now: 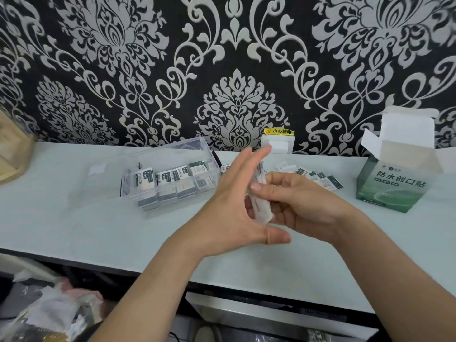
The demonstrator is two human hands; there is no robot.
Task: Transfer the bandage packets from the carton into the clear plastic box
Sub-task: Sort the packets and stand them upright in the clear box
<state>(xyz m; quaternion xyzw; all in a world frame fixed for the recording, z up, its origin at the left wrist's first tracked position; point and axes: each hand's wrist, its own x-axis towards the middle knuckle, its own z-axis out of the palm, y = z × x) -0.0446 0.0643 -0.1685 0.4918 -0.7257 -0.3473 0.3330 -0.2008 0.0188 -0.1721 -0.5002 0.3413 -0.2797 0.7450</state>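
Hands meet at mid-frame above the table (74, 218), squaring a stack (262, 213) of bandage packets held on edge between them. Left hand (229, 203): fingers straight and together, flat against the stack's left face, thumb stretched out below. It is pressing, not gripping. Right hand (303, 206): fingers curled round the stack's far side, thumb laid over its upper edge — this hand carries the load.

Behind and to the left of the hands, the box (177, 150) rests on the table. Boxed packets (172, 180) stand in a row inside it, seen through the clear front wall and filling most of its width. How the lid lies cannot be told. Behind the right hand, loose packets (320, 177) lie fanned on the table, between box and carton (392, 186). The carton stands upright at far right with its flaps open; its inside is hidden. A socket (277, 145) sits on the patterned wall beyond.

Step in hand, as judged: aligning a gathered stack before loading it. The task looks well along but unfinished, given the loose packets. The next move calls for carrying the stack leftward and lowering it on edge beside the row — kept firmly pinched so that no packet fans out.
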